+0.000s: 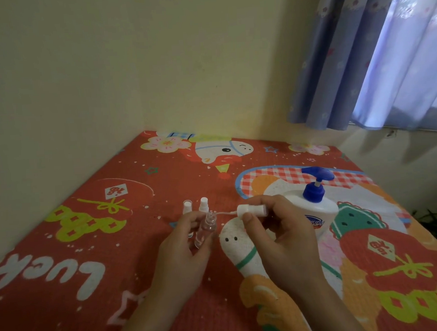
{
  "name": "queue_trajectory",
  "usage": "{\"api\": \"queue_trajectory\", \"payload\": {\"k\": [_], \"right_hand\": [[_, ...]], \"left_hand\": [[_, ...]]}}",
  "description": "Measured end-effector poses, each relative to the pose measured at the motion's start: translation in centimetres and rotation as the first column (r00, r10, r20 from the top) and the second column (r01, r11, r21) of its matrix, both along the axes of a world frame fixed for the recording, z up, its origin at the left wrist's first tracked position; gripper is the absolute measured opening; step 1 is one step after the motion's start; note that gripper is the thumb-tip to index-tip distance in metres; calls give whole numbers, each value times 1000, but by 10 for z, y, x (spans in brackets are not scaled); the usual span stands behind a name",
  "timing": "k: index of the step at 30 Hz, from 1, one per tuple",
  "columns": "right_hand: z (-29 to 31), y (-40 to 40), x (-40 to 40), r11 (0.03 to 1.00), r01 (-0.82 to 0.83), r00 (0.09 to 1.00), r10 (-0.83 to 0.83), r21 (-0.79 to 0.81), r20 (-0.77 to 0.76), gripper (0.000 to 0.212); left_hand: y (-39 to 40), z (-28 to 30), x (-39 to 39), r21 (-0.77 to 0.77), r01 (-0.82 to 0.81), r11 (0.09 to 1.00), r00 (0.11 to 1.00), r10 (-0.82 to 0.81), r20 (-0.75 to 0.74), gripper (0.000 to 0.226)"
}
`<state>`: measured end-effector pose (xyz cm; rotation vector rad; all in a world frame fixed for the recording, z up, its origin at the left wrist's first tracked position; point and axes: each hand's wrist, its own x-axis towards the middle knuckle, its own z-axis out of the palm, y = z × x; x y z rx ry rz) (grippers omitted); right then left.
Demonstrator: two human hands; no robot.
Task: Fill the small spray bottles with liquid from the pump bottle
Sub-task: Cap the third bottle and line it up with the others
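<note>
Clear spray bottle (205, 232) in L grip (184, 246), its white sprayer (252, 211) pinched in R grip (280, 238) just beside.

1. The mat (94, 249) is red, printed with cartoon figures, pink flowers, yellow-green knots, white lettering and a red-and-white checked patch.
2. The pump bottle (315, 210) is white with a blue pump head and a blue label.
3. The small bottle (206, 230) is clear; the spray cap (252, 210) is white.
4. Two more spray bottles (195, 206) have white tops.
5. The wall (129, 68) is pale yellow.
6. The curtain (384, 52) is blue-violet with small pink and white cartoon motifs.
</note>
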<state>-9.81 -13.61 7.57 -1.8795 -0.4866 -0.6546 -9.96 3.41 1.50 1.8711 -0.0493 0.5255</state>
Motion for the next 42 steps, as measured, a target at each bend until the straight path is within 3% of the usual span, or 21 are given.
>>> {"api": "queue_trajectory", "payload": {"k": [13,18,22,26,29,32,38,42], "right_hand": [[4,8,10,965,-82,991,53,-248,-119,8],[3,7,12,949,-113,984,66,-294,-164,27],[3,6,12,910,-122,989,80,-396,-123,35],[1,4,13,881,-75,996,45,-467,-75,30],[-1,5,14,879,-27,998,-4,-475,-66,17],[-4,8,16,876,27,994,-73,-482,-78,29],[-6,9,15,875,45,984,-123,-482,-131,44],[0,5,14,897,-69,982,-15,-436,-187,54]], "left_hand": [[-5,0,-8,106,91,990,995,-94,17,38],[-6,-3,-6,103,84,991,996,-87,20,37],[-7,1,-7,147,106,983,993,-114,45,50],[-9,1,-8,178,110,978,991,-122,61,57],[-11,1,-11,205,102,973,989,-121,83,48],[-13,1,-11,202,115,973,988,-133,78,33],[-13,-5,-9,208,97,973,992,-111,59,43],[-10,-10,-8,198,87,976,992,-103,70,45]]}}
